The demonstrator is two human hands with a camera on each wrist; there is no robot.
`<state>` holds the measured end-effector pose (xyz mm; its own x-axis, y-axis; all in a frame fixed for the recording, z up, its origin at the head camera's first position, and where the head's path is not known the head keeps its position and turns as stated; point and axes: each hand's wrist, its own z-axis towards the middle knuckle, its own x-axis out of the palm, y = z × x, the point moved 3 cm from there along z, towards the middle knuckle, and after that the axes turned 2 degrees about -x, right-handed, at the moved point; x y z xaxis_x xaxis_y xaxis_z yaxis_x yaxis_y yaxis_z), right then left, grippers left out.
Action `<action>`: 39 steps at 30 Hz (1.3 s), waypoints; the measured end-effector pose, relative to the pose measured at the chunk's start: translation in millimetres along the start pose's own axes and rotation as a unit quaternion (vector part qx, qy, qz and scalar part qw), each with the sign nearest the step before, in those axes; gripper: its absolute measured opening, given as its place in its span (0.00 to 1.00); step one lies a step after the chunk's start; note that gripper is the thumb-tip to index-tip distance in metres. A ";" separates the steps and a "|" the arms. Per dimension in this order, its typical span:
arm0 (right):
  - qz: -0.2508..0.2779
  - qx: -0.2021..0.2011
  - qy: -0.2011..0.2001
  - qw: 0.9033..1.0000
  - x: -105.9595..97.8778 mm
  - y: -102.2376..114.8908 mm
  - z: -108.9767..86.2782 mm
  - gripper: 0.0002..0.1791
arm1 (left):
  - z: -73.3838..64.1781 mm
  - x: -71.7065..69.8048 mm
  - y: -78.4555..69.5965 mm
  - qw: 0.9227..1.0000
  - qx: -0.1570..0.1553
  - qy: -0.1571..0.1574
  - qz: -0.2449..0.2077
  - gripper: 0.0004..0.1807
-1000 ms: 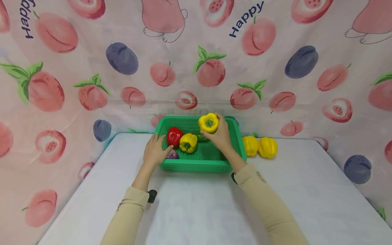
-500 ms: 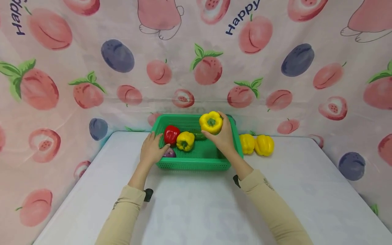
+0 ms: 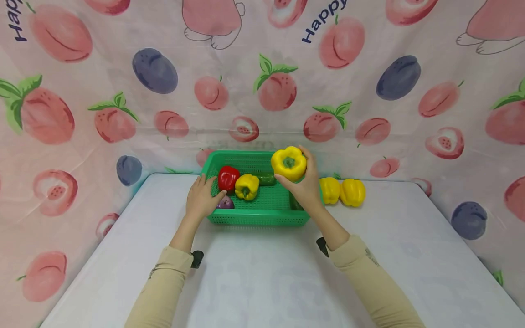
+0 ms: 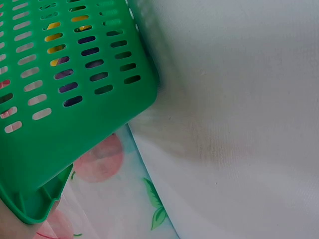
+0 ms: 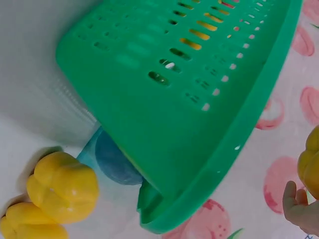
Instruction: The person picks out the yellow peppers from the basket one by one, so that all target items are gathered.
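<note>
My right hand (image 3: 305,184) grips a yellow bell pepper (image 3: 289,164), held above the right part of a green plastic basket (image 3: 258,218). The pepper's stem side faces me. In the right wrist view, part of this pepper (image 5: 311,167) and some fingertips show at the right edge. My left hand (image 3: 202,198) rests on the basket's left rim with its fingers extended and thumb reaching inside. Near that thumb lie a red bell pepper (image 3: 228,178), a second yellow bell pepper (image 3: 247,187) and a partly hidden round purple vegetable (image 3: 226,202).
Also in the basket are a cucumber (image 3: 266,179) and a dark green item (image 3: 294,202), half hidden by my right hand. Two more yellow bell peppers (image 3: 352,192) sit on the white table (image 3: 262,273), right of the basket. A fruit-print cloth (image 3: 246,100) hangs behind.
The yellow bell pepper in my right hand has shifted slightly rightward and looks larger. My left hand stays on the basket's rim. The whole view has drifted a little.
</note>
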<state>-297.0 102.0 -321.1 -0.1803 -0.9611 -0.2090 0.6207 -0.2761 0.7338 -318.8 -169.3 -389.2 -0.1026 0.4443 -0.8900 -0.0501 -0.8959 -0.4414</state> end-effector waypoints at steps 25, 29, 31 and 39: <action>0.020 -0.117 -0.071 0.990 -30.8 16.1 -15.0 0.52 | 1.6 -2.8 -3.9 1.000 0.001 0.006 0.003 0.36; 0.018 -0.112 -0.069 0.991 -34.8 15.0 -16.6 0.52 | 0.9 -3.0 -3.1 1.000 0.000 0.006 0.001 0.35; 0.027 -0.106 -0.066 0.992 -37.1 14.3 -17.8 0.52 | 0.4 -2.9 -2.9 1.000 0.000 0.006 0.002 0.35; 0.053 -0.098 -0.081 0.990 -48.0 14.8 -24.0 0.45 | 1.0 -0.6 -0.2 1.000 0.002 0.004 0.005 0.35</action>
<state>-260.9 143.9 -315.7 -0.2176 -0.9758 -0.0194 0.7754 -0.1849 0.6037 -319.8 -169.4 -388.4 -0.0944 0.4356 -0.8952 -0.0532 -0.9001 -0.4324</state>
